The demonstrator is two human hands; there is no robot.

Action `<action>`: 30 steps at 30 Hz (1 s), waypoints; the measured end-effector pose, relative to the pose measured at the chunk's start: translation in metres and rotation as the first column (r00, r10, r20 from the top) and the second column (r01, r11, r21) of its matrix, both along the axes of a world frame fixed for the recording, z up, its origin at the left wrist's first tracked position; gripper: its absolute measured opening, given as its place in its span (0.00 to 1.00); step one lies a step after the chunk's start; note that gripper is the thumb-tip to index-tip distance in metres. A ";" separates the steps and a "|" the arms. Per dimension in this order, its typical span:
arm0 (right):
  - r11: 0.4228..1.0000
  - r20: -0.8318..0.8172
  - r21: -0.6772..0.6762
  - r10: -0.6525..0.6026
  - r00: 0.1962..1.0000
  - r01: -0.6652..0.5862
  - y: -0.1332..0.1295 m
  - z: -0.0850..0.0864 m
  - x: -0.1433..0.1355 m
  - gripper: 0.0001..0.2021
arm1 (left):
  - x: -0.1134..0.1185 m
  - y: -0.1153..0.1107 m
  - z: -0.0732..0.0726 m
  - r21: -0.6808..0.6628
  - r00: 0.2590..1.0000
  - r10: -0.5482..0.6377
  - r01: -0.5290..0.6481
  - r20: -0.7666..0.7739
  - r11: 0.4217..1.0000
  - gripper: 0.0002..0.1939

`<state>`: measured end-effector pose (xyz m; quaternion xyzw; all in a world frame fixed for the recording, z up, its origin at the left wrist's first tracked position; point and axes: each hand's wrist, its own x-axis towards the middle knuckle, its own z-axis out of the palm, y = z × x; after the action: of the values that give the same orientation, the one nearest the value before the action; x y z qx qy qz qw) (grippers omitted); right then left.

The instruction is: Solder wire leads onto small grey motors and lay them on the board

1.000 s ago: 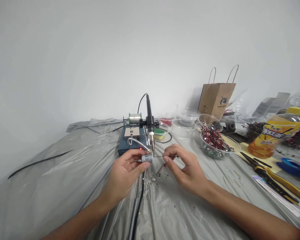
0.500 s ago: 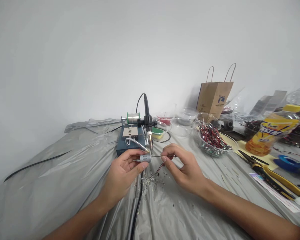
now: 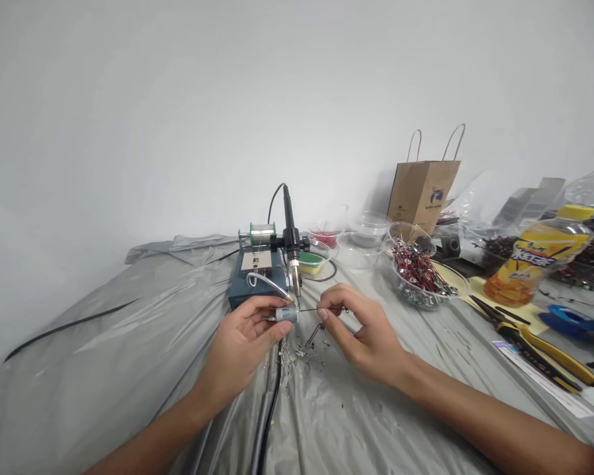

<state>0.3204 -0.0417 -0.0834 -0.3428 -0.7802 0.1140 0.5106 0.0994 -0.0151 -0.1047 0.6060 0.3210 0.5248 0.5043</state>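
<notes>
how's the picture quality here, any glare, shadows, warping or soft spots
Head view: pale sheen on folds of the grey sheet; head view: soft shadow on the wall left of the paper bag; head view: bottle leans outward, probably wide-angle distortion; head view: the thin wire's end by the grey cylinder is too small and soft to make out.

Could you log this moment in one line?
left hand: holds grey cylinder; right hand: pinches dark wire; soldering iron: tip near cylinder
</notes>
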 end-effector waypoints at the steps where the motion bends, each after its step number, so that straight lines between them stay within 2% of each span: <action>1: 1.000 -0.001 0.001 -0.001 1.000 0.001 0.000 0.000 0.000 0.04 | 0.000 0.000 0.000 0.002 1.000 -0.001 0.001 -0.001 1.000 0.14; 30: 1.000 0.009 0.018 0.011 1.000 -0.011 0.000 -0.001 0.000 0.03 | -0.001 -0.002 0.001 -0.021 0.999 0.004 -0.005 -0.042 1.000 0.15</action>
<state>0.3205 -0.0417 -0.0843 -0.3342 -0.7855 0.1082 0.5094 0.0979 -0.0166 -0.1035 0.6109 0.3384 0.5095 0.5026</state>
